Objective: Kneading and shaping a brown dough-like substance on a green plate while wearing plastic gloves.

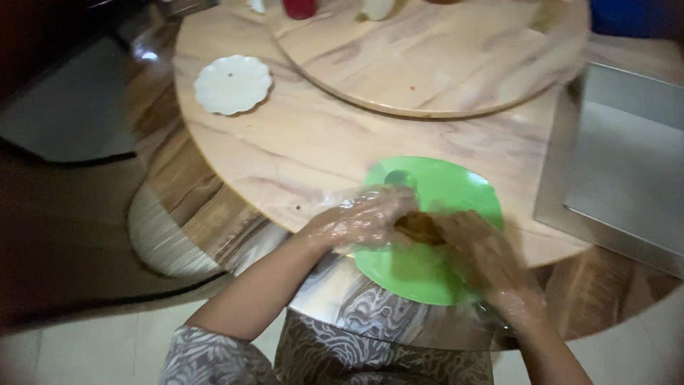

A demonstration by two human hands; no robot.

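Both hands wear thin clear plastic gloves: the left hand (360,219) and right hand (479,251) close from either side on a brown lump of food (419,227). Blurred, it sits over a green plate (442,187) at the near edge of the round marble table (299,142); a small white scalloped dish (233,84) lies well apart.

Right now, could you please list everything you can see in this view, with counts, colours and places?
Green plate: one, green, near edge of the table, overhanging it slightly, under both hands.
Brown food piece: one, brown, over the plate, between the two hands; blurred.
White dish: one, white, scalloped rim, far left of the table.
Round table: one, beige marbled top.
Turntable: one, same beige, raised at the table's middle.
Items on the turntable's far edge: several, one red, cut off by the frame.
Metal tray: one, grey, right of the table.
Left hand: one, in a clear glove, on the food.
Right hand: one, gloved, on the food.
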